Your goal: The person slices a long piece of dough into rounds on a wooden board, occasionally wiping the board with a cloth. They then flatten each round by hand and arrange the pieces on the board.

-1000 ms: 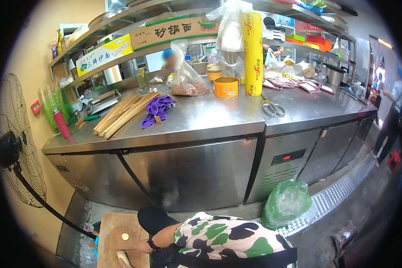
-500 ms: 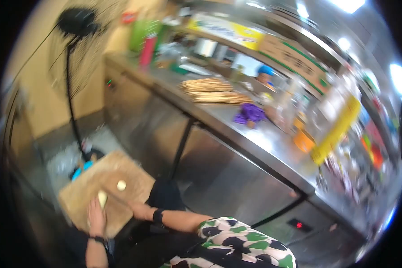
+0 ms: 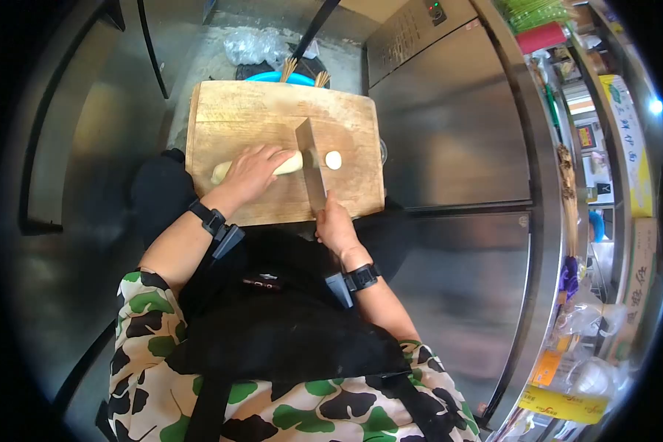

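Note:
A pale, smooth, long piece of food (image 3: 292,163), perhaps a peeled vegetable, lies across the wooden cutting board (image 3: 228,114). My left hand (image 3: 250,175) rests over its middle with the fingers curved round it, covering part of its length. In my right hand (image 3: 337,225) is the handle of a cleaver (image 3: 311,158). Its blade points away from me, edge-on, right at the food's right end. One round pale slice (image 3: 333,160) lies flat on the board, just right of the blade.
Behind the board are a blue basin (image 3: 269,76), brown bristly bundles (image 3: 288,70) and clear plastic bags (image 3: 254,48) on the floor. A steel cabinet (image 3: 449,125) stands close on the right, its counter holding wooden skewers (image 3: 569,199) and a purple cloth (image 3: 569,278).
My head view has swung left and down, so the board now sits near the middle. Both hands keep their holds, and the slice still lies right of the cleaver.

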`<state>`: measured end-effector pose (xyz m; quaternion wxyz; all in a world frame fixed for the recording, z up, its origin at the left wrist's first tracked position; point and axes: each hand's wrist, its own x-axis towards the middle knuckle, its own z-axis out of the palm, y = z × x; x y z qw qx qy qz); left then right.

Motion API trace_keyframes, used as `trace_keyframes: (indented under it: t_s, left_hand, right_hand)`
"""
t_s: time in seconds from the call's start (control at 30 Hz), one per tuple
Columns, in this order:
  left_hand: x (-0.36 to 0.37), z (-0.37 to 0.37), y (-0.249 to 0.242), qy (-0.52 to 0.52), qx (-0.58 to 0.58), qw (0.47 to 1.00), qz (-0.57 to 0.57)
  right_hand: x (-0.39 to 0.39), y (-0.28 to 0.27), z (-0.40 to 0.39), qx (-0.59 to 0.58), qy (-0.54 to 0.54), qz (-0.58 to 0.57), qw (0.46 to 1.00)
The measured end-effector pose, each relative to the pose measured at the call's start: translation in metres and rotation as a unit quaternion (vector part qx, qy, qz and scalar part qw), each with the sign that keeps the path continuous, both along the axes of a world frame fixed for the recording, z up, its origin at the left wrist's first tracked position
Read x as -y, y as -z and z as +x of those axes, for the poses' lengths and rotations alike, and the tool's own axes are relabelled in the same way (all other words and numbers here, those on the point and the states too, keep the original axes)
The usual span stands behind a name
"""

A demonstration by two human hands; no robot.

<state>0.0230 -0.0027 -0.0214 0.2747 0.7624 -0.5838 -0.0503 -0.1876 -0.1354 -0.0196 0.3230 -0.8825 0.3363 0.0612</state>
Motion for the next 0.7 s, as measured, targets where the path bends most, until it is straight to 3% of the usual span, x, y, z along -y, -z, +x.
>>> trace_keyframes:
  t_s: [0.13,0.33,0.43,0.7]
  left_hand:
    - [0.003,-0.004,-0.008,-0.023,-0.032,0.999,0.037]
    - [0.009,-0.006,-0.009,-0.018,-0.01,0.999,0.026]
    - [0.009,-0.008,-0.007,-0.014,0.028,0.999,0.038]
    - [0.016,-0.01,-0.018,0.005,0.02,0.999,0.028]
  right_hand:
    - [0.001,-0.01,0.001,-0.014,0.0,-0.004,1.0]
    - [0.004,-0.042,0.004,0.006,0.103,0.158,0.982]
    - [0.008,-0.045,0.002,0.023,0.106,0.18,0.978]
    - [0.011,-0.061,-0.013,0.096,0.111,0.148,0.978]
